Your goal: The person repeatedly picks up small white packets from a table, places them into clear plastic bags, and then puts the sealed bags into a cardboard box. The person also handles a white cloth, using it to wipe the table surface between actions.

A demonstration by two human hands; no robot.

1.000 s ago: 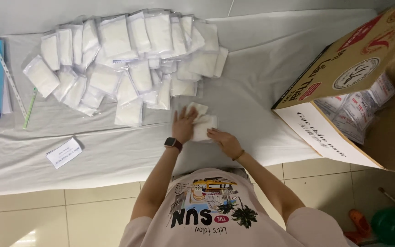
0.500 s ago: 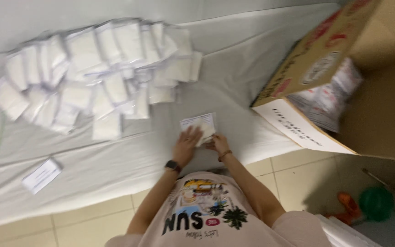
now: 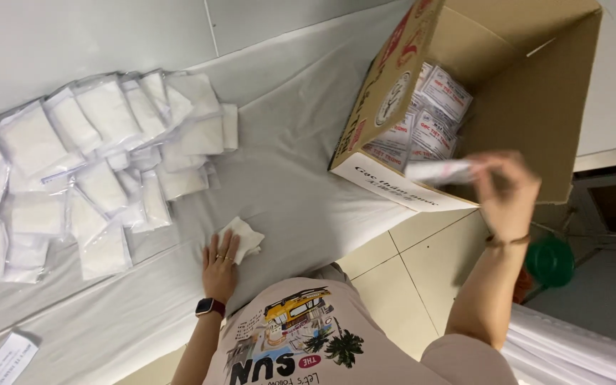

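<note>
Far left edge of the white-sheeted table [image 3: 286, 142]: a heap of clear bagged white pads [image 3: 87, 171], overlapping, with a small paper slip [image 3: 5, 358] at the near-left corner. Near the table's front edge, the left hand [image 3: 221, 262] lies flat, fingers spread, pressing on a folded white pad [image 3: 245, 237]; it grasps nothing. A dark watch [image 3: 210, 307] sits on that wrist. At the table's right end, an open cardboard box [image 3: 529, 93] holds printed packets [image 3: 433, 117]. The right hand [image 3: 507, 189], blurred, pinches one white packet [image 3: 438, 171] at the box's mouth. A green object [image 3: 550, 262] sits on the floor below.
</note>
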